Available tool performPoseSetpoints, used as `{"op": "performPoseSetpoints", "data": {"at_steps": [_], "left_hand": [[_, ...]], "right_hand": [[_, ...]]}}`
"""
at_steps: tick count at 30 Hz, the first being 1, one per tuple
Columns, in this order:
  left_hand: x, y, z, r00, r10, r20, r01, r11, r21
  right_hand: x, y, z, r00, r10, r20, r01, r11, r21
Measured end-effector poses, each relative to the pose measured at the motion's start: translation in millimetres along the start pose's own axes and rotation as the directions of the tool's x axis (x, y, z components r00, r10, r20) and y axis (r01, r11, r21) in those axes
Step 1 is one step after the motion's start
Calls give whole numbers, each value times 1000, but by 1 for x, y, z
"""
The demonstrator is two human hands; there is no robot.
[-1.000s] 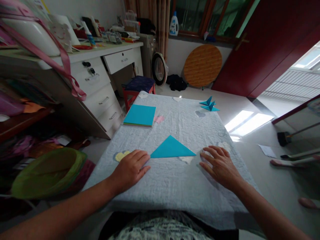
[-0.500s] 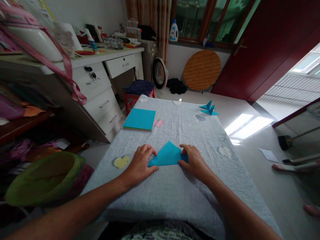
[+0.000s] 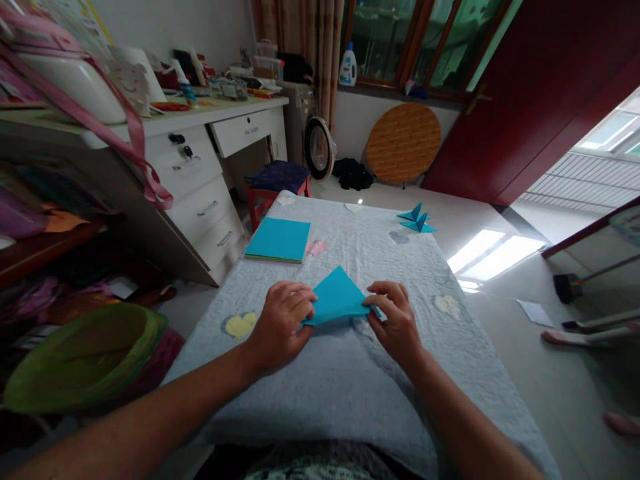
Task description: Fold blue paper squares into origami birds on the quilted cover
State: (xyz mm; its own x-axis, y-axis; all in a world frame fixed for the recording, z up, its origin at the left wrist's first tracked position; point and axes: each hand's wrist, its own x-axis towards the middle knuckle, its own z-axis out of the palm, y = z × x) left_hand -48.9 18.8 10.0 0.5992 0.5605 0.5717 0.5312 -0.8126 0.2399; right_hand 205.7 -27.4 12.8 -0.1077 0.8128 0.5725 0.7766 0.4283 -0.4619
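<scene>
A blue sheet of origami paper (image 3: 338, 297), folded into a triangle, is held between my two hands with its peak pointing away from me. My left hand (image 3: 286, 321) pinches the left corner, thumb below and fingers above. At the right corner, my right hand (image 3: 395, 315) grips the paper between thumb and fingertips. The near edge looks slightly raised off the cloth. Farther off to the left lies a stack of square paper (image 3: 279, 239), blue on top. Two folded blue paper pieces (image 3: 419, 220) with upright points stand at the far right of the table.
A pale cloth with heart patches covers the table (image 3: 320, 387). To the left are a white desk with drawers (image 3: 200, 180) and a green-lined bin (image 3: 85, 360). A red stool (image 3: 277, 180) stands beyond the table's far left corner. Someone's foot (image 3: 620, 423) shows at right.
Both hands have closed on the corners of the folded paper. Its near edge has lifted from the cloth, and the paper has shifted slightly away from me.
</scene>
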Motion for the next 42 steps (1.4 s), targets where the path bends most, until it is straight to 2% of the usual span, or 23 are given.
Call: {"op": "performPoseSetpoints", "data": {"at_steps": [3, 6, 10, 18, 21, 23, 26, 28, 30, 35, 39, 42], "left_hand": [[7, -4, -4, 973, 216, -87, -199, 965, 168], [10, -1, -7, 943, 314, -106, -280, 925, 255], [8, 0, -6, 905, 424, 1, -415, 885, 212], [11, -19, -7, 872, 472, 128, -485, 867, 116], [17, -16, 0, 846, 515, 139, -530, 840, 115], [21, -11, 8, 833, 529, 164, -549, 826, 124], [26, -3, 20, 815, 547, 191, -573, 811, 118], [28, 3, 24, 817, 543, 195, -569, 815, 112], [31, 8, 25, 819, 536, 208, -563, 819, 108], [34, 25, 24, 828, 487, 278, -540, 827, 158], [30, 39, 28, 864, 402, 304, -475, 852, 222], [29, 41, 29, 883, 328, 335, -403, 897, 183]], "right_hand": [[-1, -1, -2, 994, -81, -70, 80, 997, -18], [-5, 1, -1, 992, -94, -84, 96, 995, 19], [-7, 5, 2, 999, 10, -44, -4, 992, 127], [-1, 24, 5, 979, 167, 119, -200, 903, 380], [0, 33, 5, 964, 149, 219, -225, 898, 380], [0, 38, 2, 952, 100, 290, -191, 933, 306], [0, 40, -6, 937, 50, 345, -73, 996, 54], [-2, 37, -13, 934, 34, 356, 15, 991, -134], [-3, 31, -19, 929, 0, 370, 93, 968, -233], [-6, 11, -22, 906, -85, 414, 222, 929, -295], [-9, 4, -10, 902, -183, 391, 306, 910, -279], [-12, 8, 0, 877, -215, 429, 330, 920, -213]]}}
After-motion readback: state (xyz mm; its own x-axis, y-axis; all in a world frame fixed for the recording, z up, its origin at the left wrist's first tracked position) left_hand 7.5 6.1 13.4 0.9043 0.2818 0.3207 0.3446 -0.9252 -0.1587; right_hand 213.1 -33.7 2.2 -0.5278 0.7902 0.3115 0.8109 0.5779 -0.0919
